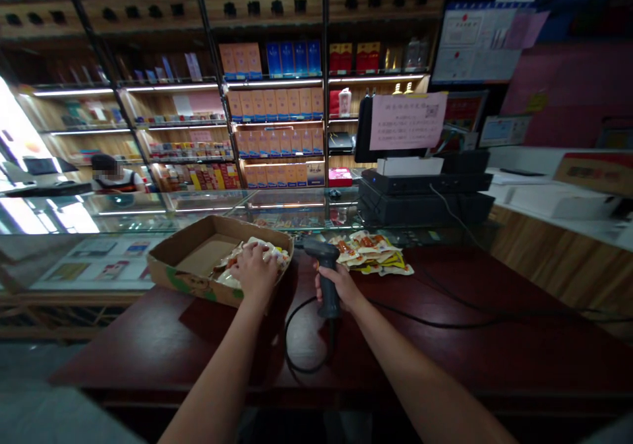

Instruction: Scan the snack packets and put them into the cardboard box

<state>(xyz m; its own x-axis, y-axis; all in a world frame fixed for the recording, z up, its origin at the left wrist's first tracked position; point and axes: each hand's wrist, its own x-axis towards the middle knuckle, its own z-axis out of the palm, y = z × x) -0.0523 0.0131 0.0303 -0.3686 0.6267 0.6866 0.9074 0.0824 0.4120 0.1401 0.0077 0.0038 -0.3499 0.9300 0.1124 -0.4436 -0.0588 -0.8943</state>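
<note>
Yank it, and that looped black cable (285, 342) might snag near the tabletop's (519, 358) front edge
Your right hand (346, 287) clasps the grey plastic scanner (328, 285); left hand (256, 272) half-curled on white plastic packets (277, 254), grip unclear.

Left hand (256, 269) on food packets (275, 251) in cardboard box (190, 290) at table's (494, 358) far-left corner, right hand (342, 285) gripping barcode scanner (328, 282), packet stack (370, 253) by far edge

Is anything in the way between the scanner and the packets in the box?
Yes: the right wall of the cardboard box lies between the scanner in the right hand and those packets, and the left hand covers some. I can't tell whether the scanner is above the rim.
</note>
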